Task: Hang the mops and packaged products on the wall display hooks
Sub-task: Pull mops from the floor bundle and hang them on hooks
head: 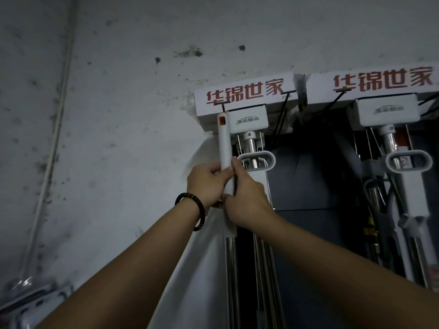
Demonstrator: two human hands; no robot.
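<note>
I hold a white mop handle (224,143) upright in front of the wall display. Its orange-capped top, with an orange hanging slot, sits just under a black hook (56,106) on the left display sign (244,93). My left hand (206,184) grips the handle from the left, a dark bracelet on its wrist. On the handle's right side my right hand (247,198) grips it a little lower. Right beside the handle hangs a white mop head (249,121) with a steel pole. Whether the slot is on the hook I cannot tell.
A second sign (370,80) at the right has another hung mop (389,112) with a white grip loop (408,160) below it. More black hooks (286,100) jut out between the signs. A stained grey wall (118,91) fills the left. Wrapped goods (28,298) lie at the bottom left.
</note>
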